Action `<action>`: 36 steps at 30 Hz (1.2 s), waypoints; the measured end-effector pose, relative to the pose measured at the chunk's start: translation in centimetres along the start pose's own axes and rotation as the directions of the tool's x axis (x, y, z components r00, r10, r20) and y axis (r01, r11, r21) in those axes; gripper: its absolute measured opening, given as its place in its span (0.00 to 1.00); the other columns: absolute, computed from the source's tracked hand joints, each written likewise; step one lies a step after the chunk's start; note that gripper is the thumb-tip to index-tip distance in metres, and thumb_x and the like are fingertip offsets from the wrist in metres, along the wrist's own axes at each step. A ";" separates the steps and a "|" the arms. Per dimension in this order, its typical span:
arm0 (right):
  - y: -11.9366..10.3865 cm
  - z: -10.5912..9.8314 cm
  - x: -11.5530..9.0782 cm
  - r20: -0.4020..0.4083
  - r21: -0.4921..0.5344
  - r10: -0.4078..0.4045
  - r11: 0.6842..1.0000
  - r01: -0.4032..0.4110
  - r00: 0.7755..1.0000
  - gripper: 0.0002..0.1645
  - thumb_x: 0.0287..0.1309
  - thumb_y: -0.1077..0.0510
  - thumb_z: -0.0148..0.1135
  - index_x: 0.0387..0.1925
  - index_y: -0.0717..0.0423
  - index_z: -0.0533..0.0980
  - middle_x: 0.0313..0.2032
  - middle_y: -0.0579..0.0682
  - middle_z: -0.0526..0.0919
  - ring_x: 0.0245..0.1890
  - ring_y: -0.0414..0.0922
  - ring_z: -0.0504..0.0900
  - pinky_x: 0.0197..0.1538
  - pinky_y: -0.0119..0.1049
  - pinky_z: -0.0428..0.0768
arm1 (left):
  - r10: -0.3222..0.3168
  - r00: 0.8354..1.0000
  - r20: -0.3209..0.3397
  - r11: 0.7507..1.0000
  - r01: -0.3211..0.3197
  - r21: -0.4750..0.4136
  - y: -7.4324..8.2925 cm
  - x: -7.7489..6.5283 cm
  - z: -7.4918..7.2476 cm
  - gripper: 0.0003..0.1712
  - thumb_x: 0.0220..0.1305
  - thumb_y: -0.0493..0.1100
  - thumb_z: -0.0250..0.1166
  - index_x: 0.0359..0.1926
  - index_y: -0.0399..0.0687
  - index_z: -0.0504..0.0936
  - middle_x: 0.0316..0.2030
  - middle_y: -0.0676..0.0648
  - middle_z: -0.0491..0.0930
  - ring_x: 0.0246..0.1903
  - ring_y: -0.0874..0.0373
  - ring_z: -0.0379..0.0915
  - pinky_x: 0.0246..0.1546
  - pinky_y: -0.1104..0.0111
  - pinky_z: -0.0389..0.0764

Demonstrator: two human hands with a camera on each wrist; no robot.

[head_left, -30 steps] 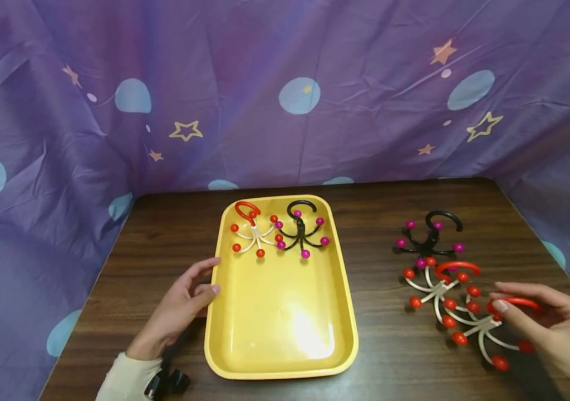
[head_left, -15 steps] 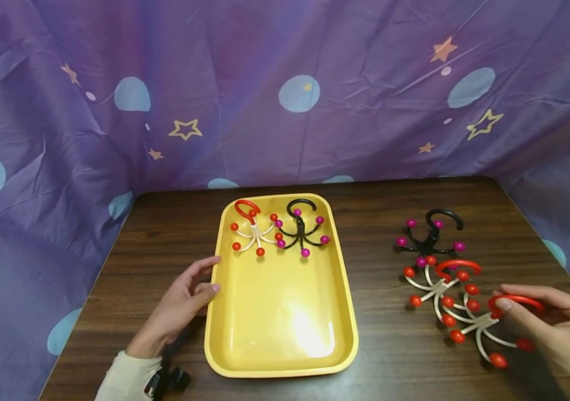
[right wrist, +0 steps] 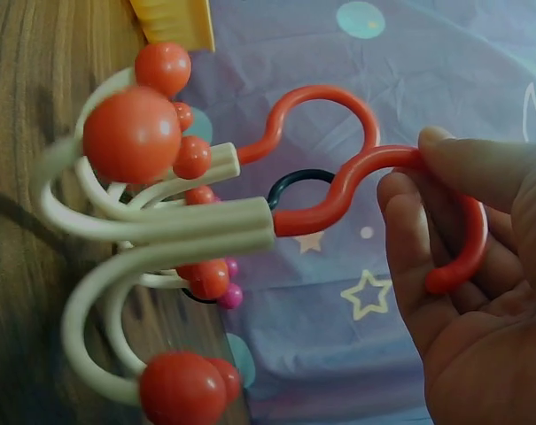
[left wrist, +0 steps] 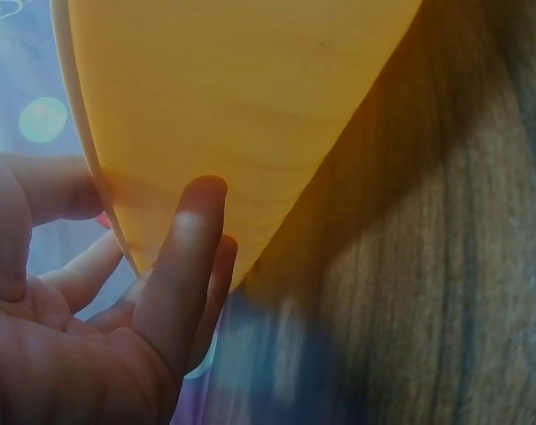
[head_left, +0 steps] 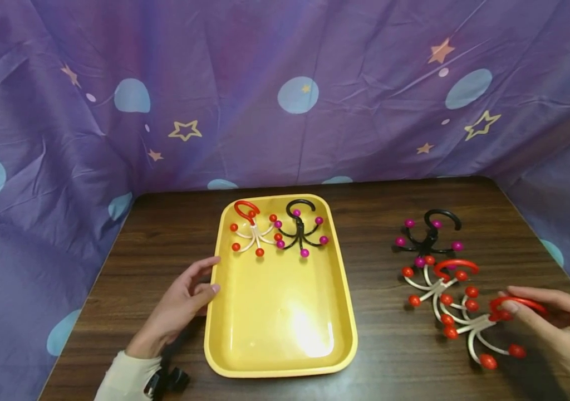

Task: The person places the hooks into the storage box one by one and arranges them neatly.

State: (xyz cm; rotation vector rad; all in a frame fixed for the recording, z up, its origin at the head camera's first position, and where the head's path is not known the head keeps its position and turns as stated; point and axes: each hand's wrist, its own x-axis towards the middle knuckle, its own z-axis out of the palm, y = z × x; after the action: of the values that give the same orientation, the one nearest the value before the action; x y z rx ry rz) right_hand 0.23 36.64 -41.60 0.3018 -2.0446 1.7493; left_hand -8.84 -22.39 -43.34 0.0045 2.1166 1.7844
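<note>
Right hand (head_left: 558, 323) pinching the red hook of the nearest white hanger (head_left: 485, 328), thumb and fingertips (right wrist: 445, 146) closed on the curve of the hook. Lying low over the surface (head_left: 390, 356) at the right, near the front edge, one side seemingly raised a little. Long axis running from the hook, inside the grip, out to the left toward the yellow tray (head_left: 215, 312); white arms with red balls spreading away from the palm. Touching or crossing a second white hanger (head_left: 435, 284) just behind it; cannot tell which. Left hand (head_left: 180, 309) well apart from it, fingers relaxed and resting against the left rim of the tray, holding nothing. Right hand clearly the nearer one.
</note>
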 end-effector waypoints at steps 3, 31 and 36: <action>0.0 0.0 0.0 0.026 0.067 -0.044 0.997 0.042 0.999 0.21 0.52 0.91 0.57 0.50 0.88 0.76 0.46 0.50 0.93 0.42 0.37 0.92 0.41 0.23 0.86 | -0.007 1.000 0.001 1.000 0.007 -0.001 0.1 0.0 0.0 0.36 0.78 0.37 0.61 0.81 0.50 0.59 0.76 0.35 0.60 0.53 0.50 0.81 0.44 0.58 0.89; -2.4 0.4 0.3 0.008 0.159 -0.157 0.975 0.154 0.988 0.17 0.58 0.86 0.61 0.50 0.86 0.78 0.47 0.53 0.93 0.44 0.38 0.92 0.43 0.20 0.84 | -0.001 1.000 -0.006 1.000 0.001 -0.009 -0.1 0.2 -0.1 0.35 0.78 0.35 0.60 0.80 0.50 0.61 0.75 0.36 0.61 0.51 0.52 0.80 0.44 0.60 0.89; -3.1 0.9 0.5 0.032 0.154 -0.159 0.976 0.152 0.987 0.17 0.58 0.85 0.62 0.51 0.86 0.78 0.48 0.53 0.93 0.44 0.38 0.92 0.40 0.20 0.84 | -0.003 1.000 0.005 1.000 0.004 -0.019 0.0 0.0 -0.1 0.35 0.78 0.35 0.59 0.80 0.50 0.60 0.75 0.36 0.60 0.51 0.52 0.80 0.44 0.59 0.89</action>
State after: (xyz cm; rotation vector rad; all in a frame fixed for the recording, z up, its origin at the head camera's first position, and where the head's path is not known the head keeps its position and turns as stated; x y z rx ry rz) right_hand 0.98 35.24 -38.76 0.5369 -1.8661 1.8169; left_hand -8.90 -22.49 -43.37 -0.0002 2.0949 1.8011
